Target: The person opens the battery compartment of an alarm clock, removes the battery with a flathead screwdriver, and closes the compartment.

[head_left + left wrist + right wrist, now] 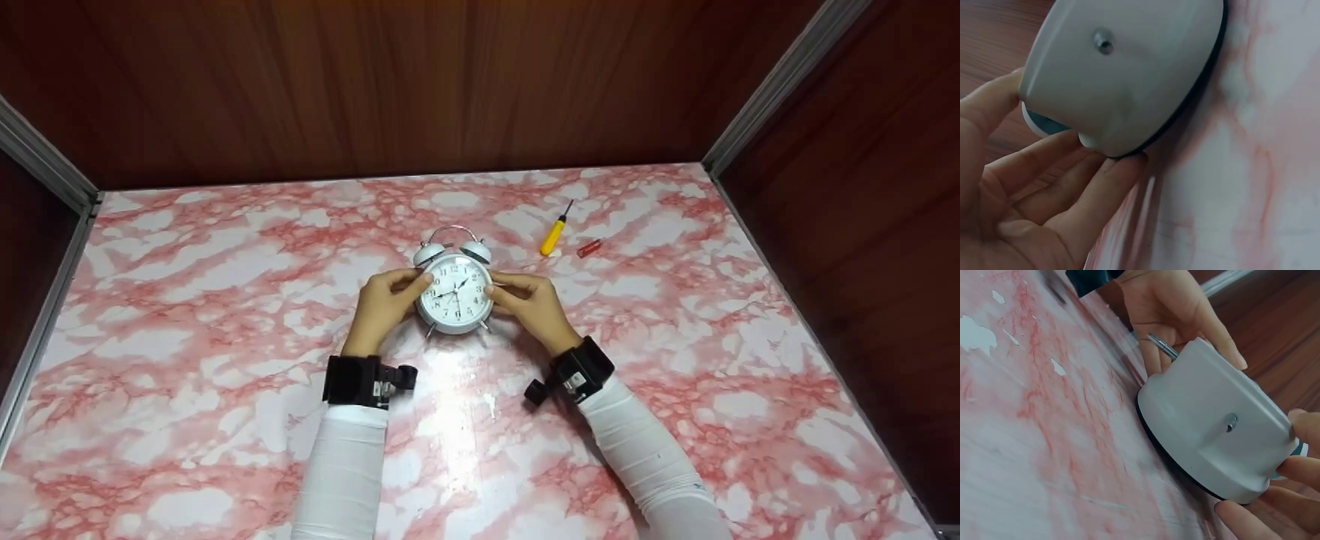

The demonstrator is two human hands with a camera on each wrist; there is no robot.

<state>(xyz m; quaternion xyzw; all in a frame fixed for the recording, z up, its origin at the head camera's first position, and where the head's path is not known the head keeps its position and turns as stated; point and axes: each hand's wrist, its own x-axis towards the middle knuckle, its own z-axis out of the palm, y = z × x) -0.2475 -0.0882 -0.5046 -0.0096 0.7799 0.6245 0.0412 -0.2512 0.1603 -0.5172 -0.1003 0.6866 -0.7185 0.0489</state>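
A white twin-bell alarm clock [455,295] is held face up between both hands, near the middle of the table. My left hand [385,304] grips its left side, thumb at the edge of the dial and fingers around the rim. On the opposite side my right hand [534,304] grips in the same way. In the left wrist view the clock's white casing [1123,73] shows a small metal foot, and several fingertips touch its dark back edge. The right wrist view shows the casing [1213,422] tilted, with both hands on it.
A yellow-handled screwdriver [553,236] lies behind and right of the clock, with a small red object [589,248] beside it. The pink-and-white marbled table [187,337] is bounded by a dark wooden panel [390,90] at the back and panels at both sides.
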